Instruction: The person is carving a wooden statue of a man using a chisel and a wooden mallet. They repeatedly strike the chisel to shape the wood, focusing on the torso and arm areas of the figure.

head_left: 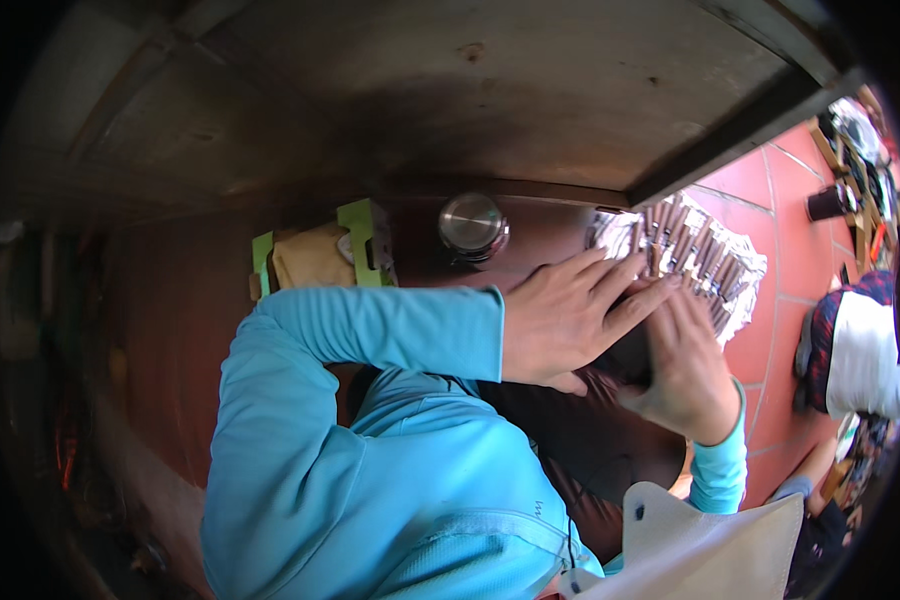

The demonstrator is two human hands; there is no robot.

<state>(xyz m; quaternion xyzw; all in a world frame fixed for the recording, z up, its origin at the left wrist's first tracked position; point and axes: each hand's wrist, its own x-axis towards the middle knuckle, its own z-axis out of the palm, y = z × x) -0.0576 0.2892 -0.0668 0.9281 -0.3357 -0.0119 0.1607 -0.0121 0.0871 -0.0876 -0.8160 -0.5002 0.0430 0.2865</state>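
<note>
My left hand (560, 322) reaches across from the left, palm down, its fingers stretched out. Its fingertips meet or overlap the fingertips of my right hand (688, 365); whether they touch cannot be told. The right hand is slightly blurred, fingers straight and thumb apart. Nothing shows in either hand, though both palms are hidden. Just beyond the fingertips, several slender brown-and-silver pieces (705, 255) lie side by side on a crinkled white sheet (748, 262). My knees in dark trousers (590, 430) are below the hands.
A wide wooden panel (400, 90) spans overhead and ahead. Left of the sheet stands a round metal-lidded container (473, 225), then a green box (368, 235) holding something tan. At right, on red floor tiles (780, 340), are a dark cup (830, 203), clutter and another person (865, 345).
</note>
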